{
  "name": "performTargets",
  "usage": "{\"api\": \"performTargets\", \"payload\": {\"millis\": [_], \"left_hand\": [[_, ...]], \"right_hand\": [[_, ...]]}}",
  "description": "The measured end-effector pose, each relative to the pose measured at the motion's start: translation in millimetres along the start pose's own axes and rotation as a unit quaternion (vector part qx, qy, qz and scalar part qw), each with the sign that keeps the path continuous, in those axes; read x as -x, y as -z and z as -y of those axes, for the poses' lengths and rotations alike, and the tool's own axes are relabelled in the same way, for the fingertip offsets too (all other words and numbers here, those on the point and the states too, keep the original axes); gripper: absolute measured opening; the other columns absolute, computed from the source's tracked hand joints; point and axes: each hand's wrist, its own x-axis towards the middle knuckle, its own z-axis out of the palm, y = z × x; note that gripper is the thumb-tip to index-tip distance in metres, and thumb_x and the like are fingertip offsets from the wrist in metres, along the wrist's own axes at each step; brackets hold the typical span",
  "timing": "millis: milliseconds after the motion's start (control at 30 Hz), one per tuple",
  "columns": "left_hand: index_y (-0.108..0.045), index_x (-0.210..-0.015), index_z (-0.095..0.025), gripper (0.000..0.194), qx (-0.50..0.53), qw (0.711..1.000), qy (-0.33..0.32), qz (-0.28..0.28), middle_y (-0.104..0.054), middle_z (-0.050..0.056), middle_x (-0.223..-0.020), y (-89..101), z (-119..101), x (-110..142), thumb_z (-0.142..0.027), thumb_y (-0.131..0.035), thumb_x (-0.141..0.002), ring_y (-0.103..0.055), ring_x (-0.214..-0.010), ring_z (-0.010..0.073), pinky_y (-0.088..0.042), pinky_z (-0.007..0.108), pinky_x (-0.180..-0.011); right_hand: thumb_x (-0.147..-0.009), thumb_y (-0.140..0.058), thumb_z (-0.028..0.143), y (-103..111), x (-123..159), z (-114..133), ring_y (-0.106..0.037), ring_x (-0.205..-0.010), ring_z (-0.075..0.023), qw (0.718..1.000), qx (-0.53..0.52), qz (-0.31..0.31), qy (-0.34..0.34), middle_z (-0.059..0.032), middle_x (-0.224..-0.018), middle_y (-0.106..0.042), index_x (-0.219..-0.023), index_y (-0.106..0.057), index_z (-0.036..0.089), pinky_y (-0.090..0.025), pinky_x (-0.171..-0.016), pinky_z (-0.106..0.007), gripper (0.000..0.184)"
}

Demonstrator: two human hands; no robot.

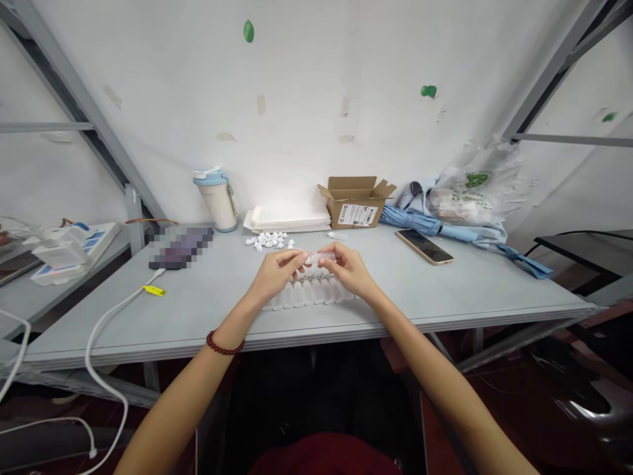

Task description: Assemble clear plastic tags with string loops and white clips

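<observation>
Over the grey table point(188, 310), my two hands meet with fingertips nearly together. My right hand point(349, 269) pinches a small translucent plastic bottle point(325, 256), lying sideways. At the bottle's left end, the fingers of my left hand point(277, 272) are closed on a small white cap point(308, 260), partly hidden by them. Whether cap and bottle touch I cannot tell. Beneath my hands several similar translucent bottles point(316, 293) lie side by side in rows. A pile of white caps point(270, 240) sits just beyond my left hand.
Along the wall stand a cream tumbler point(217, 201), a stack of white envelopes point(289, 219) and an open cardboard box point(359, 208). Another clear bottle point(337, 235) lies before the box. Right are a phone point(424, 246) and blue umbrella point(445, 231); left, a cable point(111, 316).
</observation>
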Motion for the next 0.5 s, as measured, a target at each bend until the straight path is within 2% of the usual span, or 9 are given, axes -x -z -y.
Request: {"api": "performTargets", "payload": {"millis": [100, 167, 333, 433, 500], "left_hand": [[-0.068, -0.069, -0.013, 0.045, -0.006, 0.999, 0.041, 0.022, -0.065, 0.005, -0.066, 0.6, -1.1, -0.4, -0.056, -0.055, -0.080, -0.054, -0.055, 0.0115, -0.047, 0.023, -0.053], [-0.068, -0.068, -0.013, 0.046, -0.017, 0.999, 0.041, 0.031, -0.064, 0.005, -0.064, 0.7, -0.9, 0.0, -0.056, -0.055, -0.079, -0.053, -0.054, 0.0115, -0.046, 0.023, -0.052], [-0.069, -0.081, -0.015, 0.034, -0.046, 0.998, -0.028, 0.024, -0.066, 0.005, -0.080, -0.3, 1.0, 2.4, -0.048, -0.060, -0.078, -0.056, -0.067, 0.0137, -0.046, 0.024, -0.058], [-0.069, -0.086, -0.015, 0.032, -0.047, 0.998, -0.047, -0.003, -0.068, 0.007, -0.091, -1.1, 1.1, 3.3, -0.045, -0.064, -0.075, -0.058, -0.078, 0.0170, -0.047, 0.026, -0.064], [-0.070, -0.086, -0.015, 0.033, -0.044, 0.998, -0.047, 0.000, -0.068, 0.007, -0.093, -1.2, 1.0, 3.0, -0.046, -0.062, -0.077, -0.058, -0.079, 0.0170, -0.047, 0.025, -0.064]], "right_hand": [[-0.081, -0.061, 0.048, 0.4, 0.1, -1.1, -0.050, -0.058, -0.0114, 1.000, 0.014, -0.006, 0.013, -0.0012, -0.070, -0.059, -0.094, -0.063, 0.015, -0.040, -0.054, -0.025, 0.035], [-0.081, -0.061, 0.048, 0.8, 0.3, -0.6, -0.051, -0.058, -0.0114, 1.000, 0.019, -0.006, 0.016, -0.0011, -0.069, -0.059, -0.094, -0.063, 0.016, -0.041, -0.054, -0.025, 0.035], [-0.083, -0.058, 0.050, 1.4, 0.7, 3.9, -0.056, -0.060, -0.0127, 1.000, 0.011, 0.003, 0.011, -0.0016, -0.066, -0.061, -0.091, -0.062, 0.015, -0.041, -0.054, -0.024, 0.035], [-0.083, -0.057, 0.050, 1.3, 0.4, 4.4, -0.056, -0.060, -0.0128, 1.000, 0.009, 0.002, 0.009, -0.0015, -0.064, -0.062, -0.090, -0.062, 0.016, -0.041, -0.054, -0.024, 0.036], [-0.082, -0.058, 0.050, 1.2, 0.2, 3.4, -0.056, -0.060, -0.0129, 1.000, 0.006, 0.000, 0.009, -0.0018, -0.066, -0.062, -0.091, -0.062, 0.016, -0.041, -0.054, -0.024, 0.036]]}}
